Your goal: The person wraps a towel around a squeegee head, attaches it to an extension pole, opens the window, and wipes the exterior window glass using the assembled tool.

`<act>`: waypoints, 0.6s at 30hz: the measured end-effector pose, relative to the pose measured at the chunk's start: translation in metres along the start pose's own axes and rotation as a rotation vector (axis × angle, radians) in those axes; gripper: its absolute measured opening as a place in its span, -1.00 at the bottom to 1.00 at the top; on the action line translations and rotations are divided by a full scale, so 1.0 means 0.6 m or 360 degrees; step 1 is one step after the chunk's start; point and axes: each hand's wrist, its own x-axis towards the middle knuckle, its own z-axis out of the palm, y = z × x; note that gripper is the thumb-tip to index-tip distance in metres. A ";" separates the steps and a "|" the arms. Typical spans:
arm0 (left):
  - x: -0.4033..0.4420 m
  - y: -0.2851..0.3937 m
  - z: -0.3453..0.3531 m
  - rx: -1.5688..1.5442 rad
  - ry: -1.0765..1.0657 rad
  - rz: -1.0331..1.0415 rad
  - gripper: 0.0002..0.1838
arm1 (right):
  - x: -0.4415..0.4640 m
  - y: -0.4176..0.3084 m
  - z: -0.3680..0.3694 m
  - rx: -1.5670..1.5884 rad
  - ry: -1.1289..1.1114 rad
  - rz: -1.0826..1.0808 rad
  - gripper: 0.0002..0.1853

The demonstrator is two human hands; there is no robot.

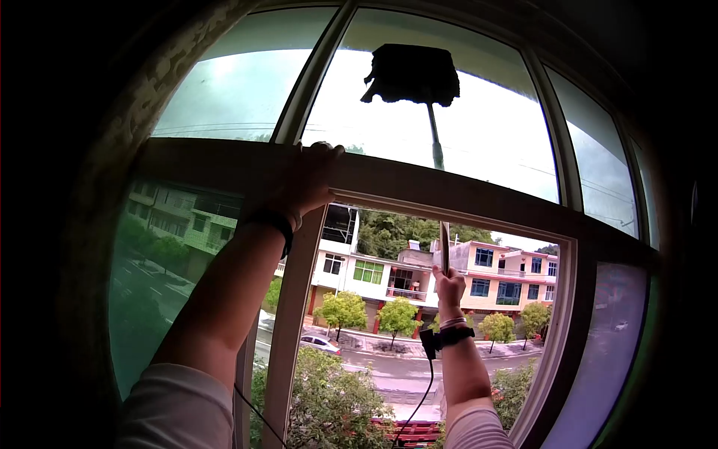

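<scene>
A dark flat mop head [413,73] with a ragged edge shows against the upper middle pane. Its pole [436,138] runs down behind the horizontal window bar and reappears in the opening below. Out through that opening, my right hand [450,288] is closed around the pole's lower part. My left hand [310,176] grips the horizontal bar of the window frame [449,182], fingers hooked over its top edge. Dark bands circle both wrists, and a small black device [429,344] with a cable sits at the right one.
Upright frame posts [288,329] border the opening, with a tinted pane [179,269] on the left and another pane [606,337] on the right. Black cables [425,396] hang near my arms. Outside and below are shrubs [336,396], a street with a car [320,343], trees and buildings.
</scene>
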 end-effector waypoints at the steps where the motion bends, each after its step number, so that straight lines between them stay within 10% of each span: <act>1: 0.001 0.002 -0.005 0.0032 0.0003 -0.0011 -0.23 | 0.036 -0.036 0.023 -0.0053 0.0020 -0.0055 -0.59; 6: 0.009 0.005 -0.007 0.0105 -0.0186 -0.0051 -0.18 | 0.053 -0.071 0.050 -0.0100 0.0007 -0.0151 -0.62; 18: 0.017 0.010 -0.006 -0.0043 -0.0128 0.0000 -0.35 | -0.455 0.202 -0.168 -0.0172 -0.0085 0.0241 -0.53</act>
